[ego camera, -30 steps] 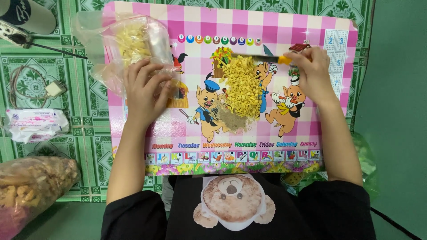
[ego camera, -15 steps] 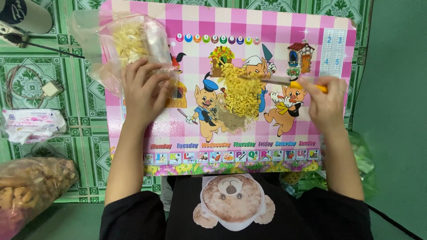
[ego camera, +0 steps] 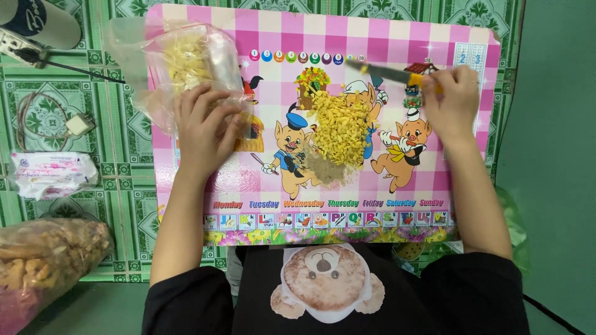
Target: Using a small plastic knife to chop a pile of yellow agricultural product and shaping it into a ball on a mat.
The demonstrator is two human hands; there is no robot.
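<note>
One heap of yellow chopped bits (ego camera: pixel 340 127) at centre of pink checked cartoon-printed board (ego camera: pixel 434 180), brownish crumbs at heap's 7 o'clock edge. Right hand (ego camera: pixel 452 99) at heap's 2 o'clock, fist closed round yellow-handled knife (ego camera: pixel 397 75); blade points toward 9, above heap's top, apart from it. Left hand (ego camera: pixel 205 127) at heap's 9 o'clock, fingers spread flat on clear plastic bag of pale yellow pieces (ego camera: pixel 186 65). Green patterned mat (ego camera: pixel 124 180) beneath board.
</note>
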